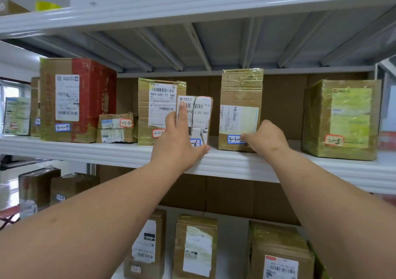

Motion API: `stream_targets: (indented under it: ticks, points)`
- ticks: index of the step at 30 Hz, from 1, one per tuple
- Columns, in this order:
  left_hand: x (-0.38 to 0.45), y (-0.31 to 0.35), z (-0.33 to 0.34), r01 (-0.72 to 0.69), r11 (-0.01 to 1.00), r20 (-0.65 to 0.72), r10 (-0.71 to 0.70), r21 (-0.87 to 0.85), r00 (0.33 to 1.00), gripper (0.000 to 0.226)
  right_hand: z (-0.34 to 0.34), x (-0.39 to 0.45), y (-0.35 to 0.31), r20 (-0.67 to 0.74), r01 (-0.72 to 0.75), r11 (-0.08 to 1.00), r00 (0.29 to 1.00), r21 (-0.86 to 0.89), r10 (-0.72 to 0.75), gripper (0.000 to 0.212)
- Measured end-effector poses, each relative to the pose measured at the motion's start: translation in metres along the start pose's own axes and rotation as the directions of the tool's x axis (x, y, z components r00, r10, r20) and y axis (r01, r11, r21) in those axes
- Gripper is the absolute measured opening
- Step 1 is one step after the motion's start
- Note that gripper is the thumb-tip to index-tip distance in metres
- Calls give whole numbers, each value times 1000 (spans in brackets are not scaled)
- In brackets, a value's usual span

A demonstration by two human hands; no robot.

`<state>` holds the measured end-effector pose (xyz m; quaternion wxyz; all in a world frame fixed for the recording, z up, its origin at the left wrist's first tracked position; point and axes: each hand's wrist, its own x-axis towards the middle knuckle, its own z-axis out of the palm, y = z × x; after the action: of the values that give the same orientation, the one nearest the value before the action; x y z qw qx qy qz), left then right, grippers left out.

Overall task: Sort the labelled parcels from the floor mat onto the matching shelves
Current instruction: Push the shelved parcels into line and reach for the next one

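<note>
Both arms up at shelf [120, 150]: left hand [177, 141] flat, fingers straight on white-label parcel [201, 116]; right hand [265, 137] curled against tall box [241, 94].

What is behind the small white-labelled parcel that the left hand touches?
Behind the white-labelled parcel stands a brown cardboard backing. The left hand covers the parcel's lower left, so whether anything sits directly behind it cannot be seen.

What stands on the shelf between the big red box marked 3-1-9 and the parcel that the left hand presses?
In the head view, two parcels stand there: a low box marked 3-1-8, then a taller taped box marked 3-1-7, just behind the left hand.
</note>
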<state>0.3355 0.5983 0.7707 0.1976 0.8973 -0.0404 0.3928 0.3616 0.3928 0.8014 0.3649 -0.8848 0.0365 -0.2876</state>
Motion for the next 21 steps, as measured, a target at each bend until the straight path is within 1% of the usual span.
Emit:
stream_targets:
  ticks: [2, 4, 6, 8, 9, 10, 11, 12, 14, 16, 19, 21]
  points:
    - [-1, 0, 1, -14, 1000, 0, 14, -9, 1000, 122, 2, -3, 0, -72, 12, 1000, 997, 0, -12, 44]
    - [-3, 1, 2, -36, 999, 1, 36, -19, 999, 121, 4, -6, -1, -215, 62, 998, 974, -30, -68, 57]
    - [-3, 1, 4, -52, 998, 0, 52, -18, 999, 121, 7, -13, -3, -361, 162, 983, 915, -86, -182, 57]
    - [-2, 1, 5, -57, 998, 4, 57, -18, 998, 121, 13, -21, -6, -440, 320, 936, 827, -146, -351, 51]
    - [-1, 1, 6, -58, 998, 7, 58, -21, 998, 121, 17, -25, -9, -427, 412, 897, 791, -159, -439, 48]
    - [0, 0, 7, -58, 998, 9, 58, -26, 998, 122, 22, -30, -12, -373, 499, 854, 772, -145, -515, 45]
    - [2, 0, 7, -60, 998, 11, 60, -33, 998, 122, 27, -35, -16, -294, 564, 819, 769, -107, -568, 41]
    - [3, -1, 7, -65, 997, 12, 66, -40, 998, 121, 32, -41, -21, -208, 604, 794, 770, -64, -603, 37]
    - [5, -4, 6, -74, 995, 17, 75, -59, 997, 117, 42, -47, -27, -81, 654, 754, 750, -54, -656, 30]
    - [6, -8, 5, -74, 994, 21, 76, -79, 997, 113, 50, -49, -30, -27, 667, 741, 742, -79, -670, 29]
    - [7, -14, 3, -104, 986, 33, 109, -130, 993, 106, 54, -45, -29, -10, 631, 771, 773, -86, -634, 30]
    - [8, -16, 4, -126, 978, 38, 134, -164, 990, 95, 56, -42, -29, -14, 605, 790, 793, -99, -609, 29]
